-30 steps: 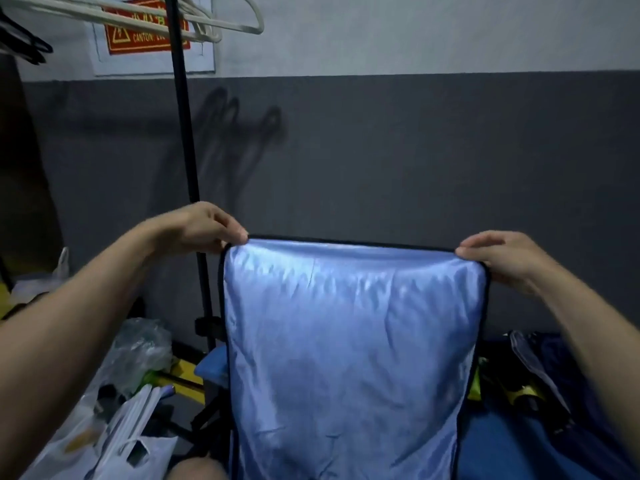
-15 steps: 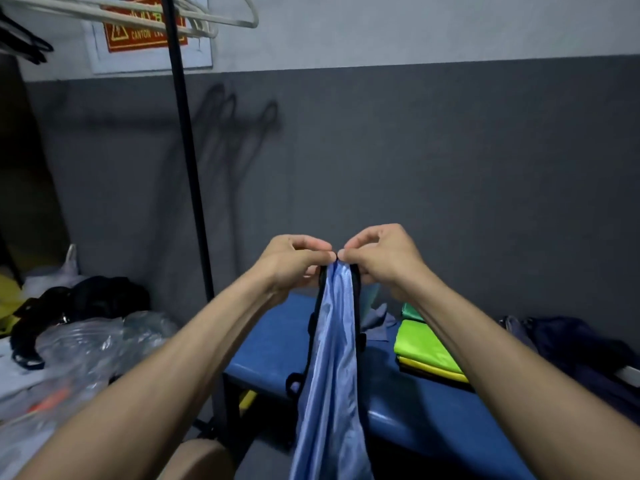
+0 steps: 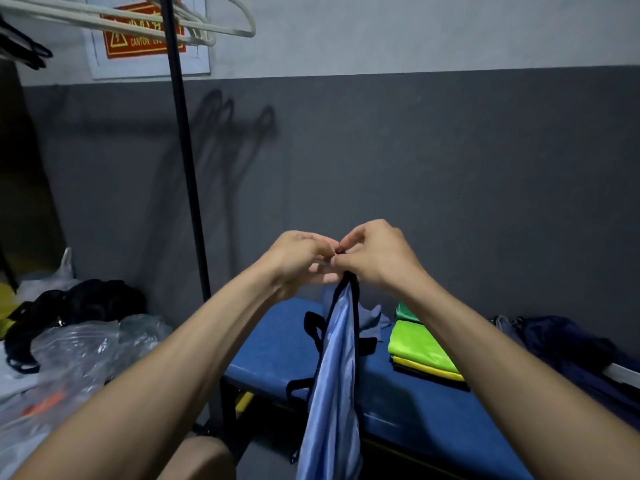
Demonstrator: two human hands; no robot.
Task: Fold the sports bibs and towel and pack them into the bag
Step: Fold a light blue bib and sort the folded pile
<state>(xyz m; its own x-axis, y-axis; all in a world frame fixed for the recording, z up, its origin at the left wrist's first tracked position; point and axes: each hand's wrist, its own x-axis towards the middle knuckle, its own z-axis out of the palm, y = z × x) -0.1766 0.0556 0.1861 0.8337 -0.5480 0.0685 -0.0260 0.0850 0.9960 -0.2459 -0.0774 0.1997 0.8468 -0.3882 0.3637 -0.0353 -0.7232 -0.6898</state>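
Note:
A light blue sports bib with black trim hangs folded in half lengthwise in front of me. My right hand pinches its top corners together. My left hand sits against the right hand with its fingers at the same top edge. On the blue bench lies a stack of folded green and yellow bibs. A crumpled grey-blue cloth sits behind the hanging bib. A dark navy bag lies at the bench's right end.
A black rack pole stands left of the bench, with white hangers overhead. Clear plastic bags and black straps are piled at the left. The grey wall is close behind the bench.
The bib was spread wide between both hands a second ago. My hands came together, folding it in half lengthwise, and now my fingers shift at the joined top corners.

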